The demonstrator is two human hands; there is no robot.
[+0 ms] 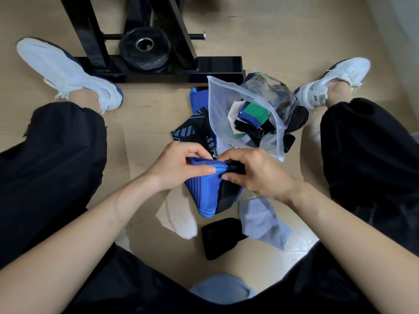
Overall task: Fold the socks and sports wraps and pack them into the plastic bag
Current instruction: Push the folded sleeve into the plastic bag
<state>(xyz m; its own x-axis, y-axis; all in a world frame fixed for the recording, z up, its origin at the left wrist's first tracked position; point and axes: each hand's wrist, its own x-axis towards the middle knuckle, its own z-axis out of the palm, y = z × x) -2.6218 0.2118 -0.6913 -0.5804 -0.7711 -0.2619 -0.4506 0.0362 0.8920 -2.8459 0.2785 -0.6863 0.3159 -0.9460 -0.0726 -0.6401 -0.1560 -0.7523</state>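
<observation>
Grip: left hand [179,165] and right hand [254,172] pinch blue wrap [207,189] top edge; risk: loose pinch lets fold spring open; hanging tail snags black wrap [218,237] on floor.

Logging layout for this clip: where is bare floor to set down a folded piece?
Bare floor lies between the left shoe and the patterned wrap, beside the left hand. It is crowded around the plastic bag, and near the person with the white sock, black wrap and grey sock.

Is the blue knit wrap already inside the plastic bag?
No, both the left hand and right hand hold the blue knit wrap outside the plastic bag.
</observation>
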